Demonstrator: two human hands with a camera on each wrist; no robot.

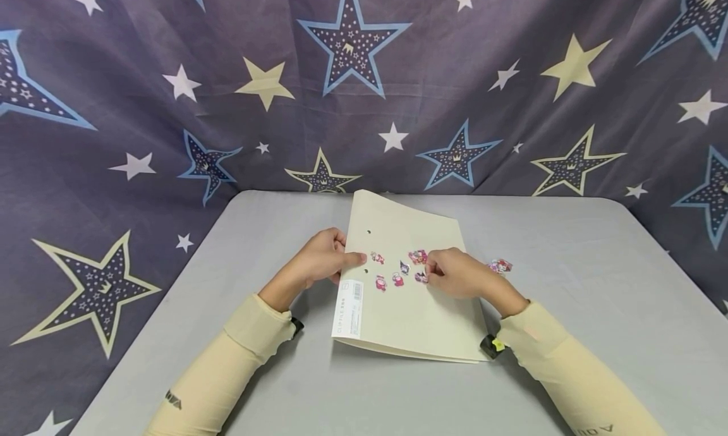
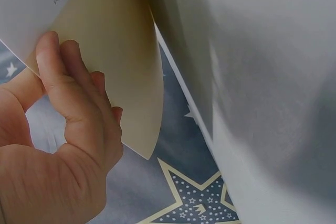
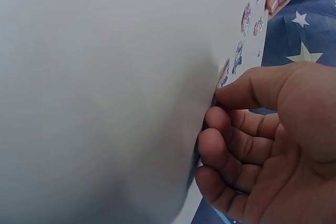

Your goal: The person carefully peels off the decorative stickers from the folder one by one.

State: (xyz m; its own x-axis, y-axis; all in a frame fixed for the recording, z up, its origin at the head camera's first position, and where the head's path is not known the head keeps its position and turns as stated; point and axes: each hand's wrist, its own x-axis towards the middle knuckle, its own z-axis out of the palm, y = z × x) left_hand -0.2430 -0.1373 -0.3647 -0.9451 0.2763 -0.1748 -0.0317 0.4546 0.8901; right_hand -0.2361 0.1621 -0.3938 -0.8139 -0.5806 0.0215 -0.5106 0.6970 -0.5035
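Pinching folder (image 1: 409,325) w/ L hand (image 1: 323,257), sticker (image 1: 421,277) w/ R hand (image 1: 459,274) (partly hiding it) — other stickers (image 1: 381,284) around, tbl (image 1: 591,284) incl.

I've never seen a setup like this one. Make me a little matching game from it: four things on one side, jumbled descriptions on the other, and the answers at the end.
Column one
1. Left hand
2. Right hand
3. Folder
4. Backdrop cloth

Column two
A. Dark, patterned with stars
B. Pinching a small sticker
C. Cream-coloured, with a white label near one corner
D. Gripping the folder's left edge

Right pairs
1-D
2-B
3-C
4-A
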